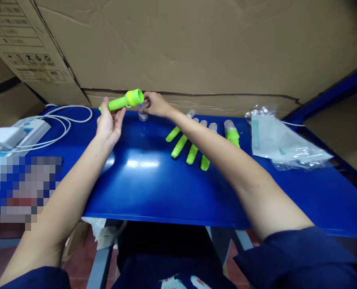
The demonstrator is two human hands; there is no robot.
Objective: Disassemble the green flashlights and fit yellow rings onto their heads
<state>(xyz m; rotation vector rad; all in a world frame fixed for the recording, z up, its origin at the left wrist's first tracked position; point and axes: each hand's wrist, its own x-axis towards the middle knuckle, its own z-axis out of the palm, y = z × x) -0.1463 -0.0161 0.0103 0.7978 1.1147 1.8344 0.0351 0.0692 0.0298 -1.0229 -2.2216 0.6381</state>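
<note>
Blue table against cardboard: five green tubes laid down, one in hand

Setting: blue table [130, 188], glossy, with brown cardboard [181, 48] behind it.

Item 1: green tube [117, 104], raised above the table, open threaded end pointing right, yellow ring [133, 98] just behind the thread. Held in the left hand [108, 122], fingers closed about the barrel.

Item 2: clear plastic piece [143, 117], at the back of the table below the tube's open end. Right hand [154, 105] at its upper part, fingers narrowed; whether they grip it or only touch it cannot be told.

Item 3: four slim green tubes [193, 154], side by side, clear ends towards the cardboard; the right forearm crosses above them.

Item 4: thicker green tube [232, 135], right of the row, clear end on, partly hidden by the forearm.

Condition: all five on the table appear fitted with clear ends; the held one has none, so it reads as the unfinished piece.

Sundries: crumpled clear bag [267, 136] at right; power strip [37, 129] and white cable [66, 127] at left. A pixelated patch hides whatever lies nearer on that side.
</note>
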